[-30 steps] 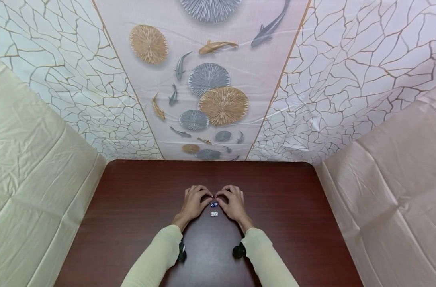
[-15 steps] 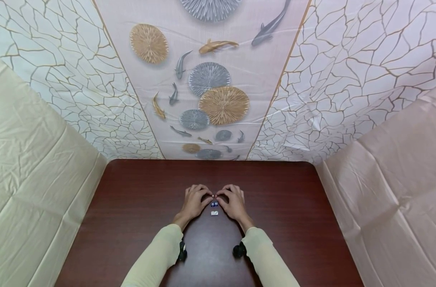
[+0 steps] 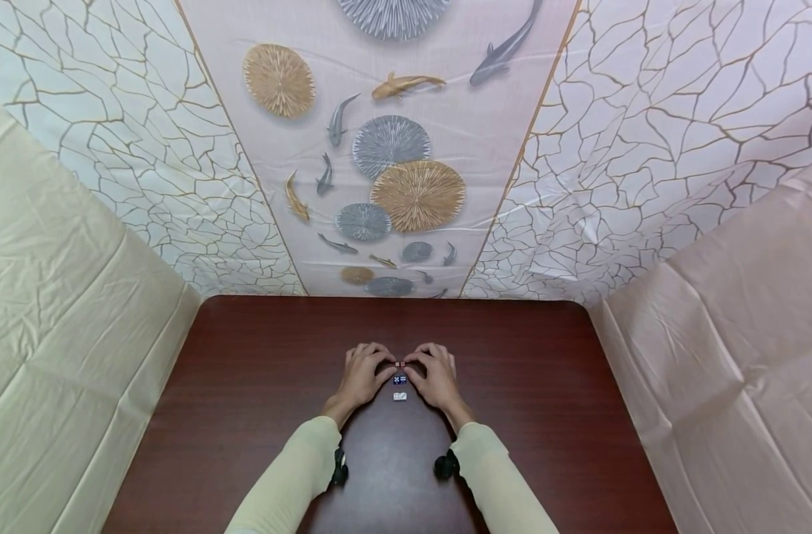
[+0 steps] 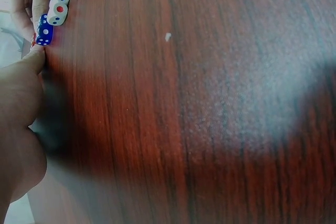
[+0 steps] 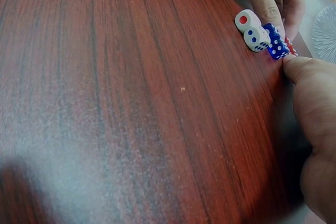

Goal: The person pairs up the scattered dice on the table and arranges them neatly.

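Note:
Three pairs of small dice stand in a short column on the dark red-brown table. Farthest from me is a red pair point(image 3: 402, 364), between the fingertips of both hands. My left hand point(image 3: 362, 374) pinches the left red die with thumb and index finger, and my right hand point(image 3: 434, 377) pinches the right one the same way. Just nearer sits a blue pair point(image 3: 400, 380) with white dots. Nearest to me lies a white pair point(image 3: 400, 397). In the right wrist view, the red die point(image 5: 291, 47) is mostly hidden behind the thumb and the blue dice point(image 5: 276, 41).
The wooden table point(image 3: 259, 415) has rounded far corners. Behind it hangs a patterned cloth point(image 3: 406, 252) with fish and discs. Plain beige cloths point(image 3: 65, 334) flank the table. Dark wrist devices point(image 3: 446, 466) show at both cuffs.

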